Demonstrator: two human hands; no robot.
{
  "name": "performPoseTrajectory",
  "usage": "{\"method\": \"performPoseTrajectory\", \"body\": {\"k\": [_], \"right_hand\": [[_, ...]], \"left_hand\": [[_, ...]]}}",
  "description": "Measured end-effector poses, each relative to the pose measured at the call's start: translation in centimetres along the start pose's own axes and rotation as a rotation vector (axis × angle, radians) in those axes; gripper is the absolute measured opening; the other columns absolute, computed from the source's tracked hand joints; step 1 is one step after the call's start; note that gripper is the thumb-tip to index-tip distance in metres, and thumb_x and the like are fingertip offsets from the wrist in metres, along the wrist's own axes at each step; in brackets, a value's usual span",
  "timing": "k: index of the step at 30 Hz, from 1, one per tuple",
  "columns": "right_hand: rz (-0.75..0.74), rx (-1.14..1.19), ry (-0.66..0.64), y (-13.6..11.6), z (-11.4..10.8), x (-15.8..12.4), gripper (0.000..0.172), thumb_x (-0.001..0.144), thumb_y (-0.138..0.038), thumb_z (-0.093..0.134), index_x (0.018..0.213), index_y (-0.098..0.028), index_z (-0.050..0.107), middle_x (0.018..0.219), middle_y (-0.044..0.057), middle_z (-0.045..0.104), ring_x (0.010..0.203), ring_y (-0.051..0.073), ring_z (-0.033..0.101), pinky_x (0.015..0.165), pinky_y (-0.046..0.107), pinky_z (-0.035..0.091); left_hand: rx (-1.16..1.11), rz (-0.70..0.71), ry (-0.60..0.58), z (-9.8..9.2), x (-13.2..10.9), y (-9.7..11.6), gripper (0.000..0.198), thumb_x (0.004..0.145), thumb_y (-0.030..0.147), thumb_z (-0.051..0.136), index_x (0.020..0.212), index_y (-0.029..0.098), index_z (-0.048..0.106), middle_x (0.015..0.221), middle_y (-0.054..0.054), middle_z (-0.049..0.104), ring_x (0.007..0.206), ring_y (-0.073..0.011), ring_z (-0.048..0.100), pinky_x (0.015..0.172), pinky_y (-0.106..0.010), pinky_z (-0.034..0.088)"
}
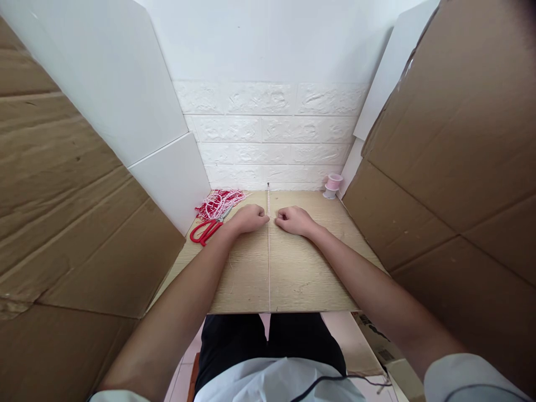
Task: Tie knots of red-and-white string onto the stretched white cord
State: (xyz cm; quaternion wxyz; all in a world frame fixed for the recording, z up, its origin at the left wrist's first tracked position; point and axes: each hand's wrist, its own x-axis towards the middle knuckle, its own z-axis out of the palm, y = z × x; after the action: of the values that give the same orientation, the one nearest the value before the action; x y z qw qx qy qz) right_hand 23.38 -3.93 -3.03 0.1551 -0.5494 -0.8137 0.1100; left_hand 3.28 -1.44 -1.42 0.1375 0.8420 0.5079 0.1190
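Big cardboard walls lean in on both sides here, boxing in the work spot, with white panels and a white brick-pattern wall closing off the back. Between them sits the wooden table, pale grain, front edge right over the person's lap. Both forearms run out across it, meeting near the middle. Left hand is curled into a loose fist, knuckles up, pressed right against the thin cord; right hand is curled the same way just on the other side of it. Fingertips are tucked under, so whether they actually pinch the cord I cannot tell, though both hands crowd the same spot on it. That cord runs dead straight from the back edge of the table to the front edge, taut-looking, probably fixed at the far end to keep it in line. Off to the left, a red and pink tangle of cord lies heaped by the wall, red scissors just in front of it, within reach of the left hand. Back right corner, a small pink spool stands upright, parked clear of the hands
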Motion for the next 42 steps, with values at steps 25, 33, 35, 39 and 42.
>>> {"method": "performPoseTrajectory", "body": {"k": [25,33,35,39,42], "right_hand": [[0.007,0.002,-0.010,-0.19,-0.24,-0.11,0.023,0.085,-0.033,0.051,0.070,-0.019,0.059,0.070,0.001,0.063,0.065,0.013,0.050,0.058,0.026,0.026],[0.011,-0.006,-0.022,-0.28,-0.29,-0.10,0.022,0.086,-0.033,0.051,0.072,-0.019,0.061,0.071,0.002,0.064,0.066,0.014,0.051,0.058,0.026,0.026],[0.020,-0.014,-0.031,-0.31,-0.32,-0.09,0.022,0.086,-0.033,0.051,0.074,-0.019,0.062,0.072,0.002,0.065,0.067,0.014,0.051,0.059,0.026,0.027],[0.021,-0.019,-0.027,-0.24,-0.25,-0.05,0.023,0.087,-0.034,0.051,0.073,-0.019,0.061,0.072,0.002,0.064,0.067,0.014,0.051,0.059,0.026,0.026],[0.012,-0.013,-0.013,-0.10,-0.10,0.00,0.024,0.086,-0.035,0.051,0.071,-0.019,0.059,0.069,0.001,0.063,0.065,0.014,0.050,0.057,0.026,0.025]], "left_hand": [[0.002,0.008,0.012,0.32,0.16,-0.29,0.027,0.079,0.040,0.049,0.065,0.020,0.058,0.067,-0.004,0.064,0.062,-0.0171,0.052,0.059,-0.029,0.032],[0.022,0.003,0.002,0.19,-0.01,-0.05,0.027,0.080,0.039,0.049,0.069,0.019,0.064,0.071,-0.006,0.067,0.065,-0.0181,0.055,0.060,-0.029,0.035],[0.032,-0.003,0.000,0.15,-0.04,0.04,0.028,0.080,0.039,0.049,0.070,0.018,0.065,0.072,-0.006,0.068,0.065,-0.0183,0.055,0.061,-0.029,0.035],[0.044,0.001,0.006,0.08,-0.08,0.24,0.028,0.080,0.038,0.049,0.070,0.018,0.066,0.073,-0.007,0.069,0.065,-0.0185,0.056,0.062,-0.029,0.036],[0.044,-0.002,0.012,0.05,-0.11,0.37,0.028,0.080,0.038,0.048,0.070,0.018,0.066,0.072,-0.007,0.068,0.065,-0.0186,0.056,0.062,-0.029,0.037]]}}
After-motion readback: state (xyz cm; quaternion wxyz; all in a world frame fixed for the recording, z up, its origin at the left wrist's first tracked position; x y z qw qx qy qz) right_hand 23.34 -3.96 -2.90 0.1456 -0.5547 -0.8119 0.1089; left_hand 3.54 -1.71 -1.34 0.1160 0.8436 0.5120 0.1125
